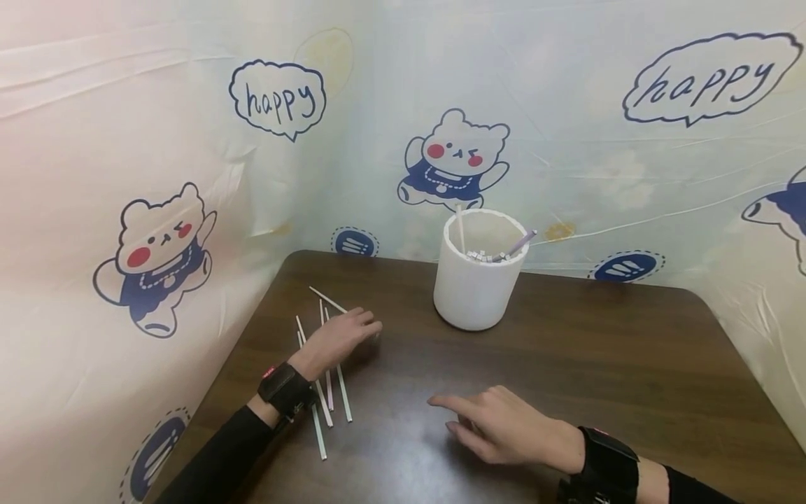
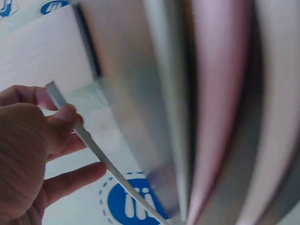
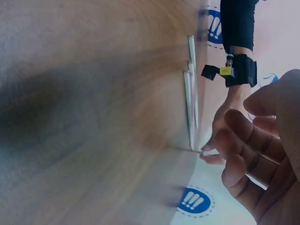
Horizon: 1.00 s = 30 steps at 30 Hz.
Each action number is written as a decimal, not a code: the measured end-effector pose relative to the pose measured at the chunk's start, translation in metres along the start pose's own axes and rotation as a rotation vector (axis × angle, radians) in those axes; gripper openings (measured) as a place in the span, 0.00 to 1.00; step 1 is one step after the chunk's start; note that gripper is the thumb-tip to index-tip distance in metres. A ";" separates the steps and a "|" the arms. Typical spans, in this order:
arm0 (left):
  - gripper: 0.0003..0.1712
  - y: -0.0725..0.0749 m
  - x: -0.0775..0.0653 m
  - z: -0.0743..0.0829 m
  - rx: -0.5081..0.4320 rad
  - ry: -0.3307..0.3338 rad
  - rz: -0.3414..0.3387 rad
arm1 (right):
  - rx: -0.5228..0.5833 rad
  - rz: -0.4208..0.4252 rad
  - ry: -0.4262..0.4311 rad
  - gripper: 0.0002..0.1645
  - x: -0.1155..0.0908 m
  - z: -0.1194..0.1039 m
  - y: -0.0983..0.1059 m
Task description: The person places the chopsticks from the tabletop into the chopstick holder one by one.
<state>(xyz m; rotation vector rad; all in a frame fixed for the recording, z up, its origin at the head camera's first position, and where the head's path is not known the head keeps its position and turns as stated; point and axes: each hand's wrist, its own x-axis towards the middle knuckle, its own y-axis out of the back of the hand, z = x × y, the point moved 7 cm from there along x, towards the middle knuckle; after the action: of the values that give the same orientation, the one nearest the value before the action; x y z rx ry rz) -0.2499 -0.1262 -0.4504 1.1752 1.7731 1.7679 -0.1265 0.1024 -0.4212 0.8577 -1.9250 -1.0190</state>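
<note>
My left hand pinches a thin whitish stick between thumb and fingers near one end. In the head view that stick's far end pokes out past the hand toward the back left. Beneath the hand and wrist, several thin pale sticks lie loosely side by side on the table, one of them pinkish; the hand covers their middles. My right hand hovers over the front of the table, index finger stretched out and the others loosely bent, with nothing in it.
A white round tub stands at the back of the brown table. Small white pieces, a pale stick and a purple stick show inside. Printed cloth hangs behind and at the sides.
</note>
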 end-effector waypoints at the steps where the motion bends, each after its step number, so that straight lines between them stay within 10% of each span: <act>1: 0.27 0.005 0.002 0.000 -0.003 0.006 0.012 | 0.001 0.002 -0.008 0.25 0.001 0.001 0.002; 14: 0.30 0.094 0.011 0.037 0.039 -0.110 0.324 | -0.014 0.158 -0.073 0.31 0.010 0.015 0.045; 23: 0.06 0.162 0.006 0.109 0.036 -0.386 0.669 | -0.081 0.279 -0.080 0.38 0.020 0.022 0.066; 30: 0.09 0.199 -0.004 0.152 0.025 -0.623 0.901 | -0.111 0.313 -0.074 0.39 0.028 0.022 0.068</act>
<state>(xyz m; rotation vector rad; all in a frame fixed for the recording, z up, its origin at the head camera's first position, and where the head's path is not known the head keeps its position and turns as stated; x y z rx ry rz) -0.0743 -0.0599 -0.2844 2.4470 0.9338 1.4576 -0.1722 0.1177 -0.3617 0.4434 -1.9672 -0.9657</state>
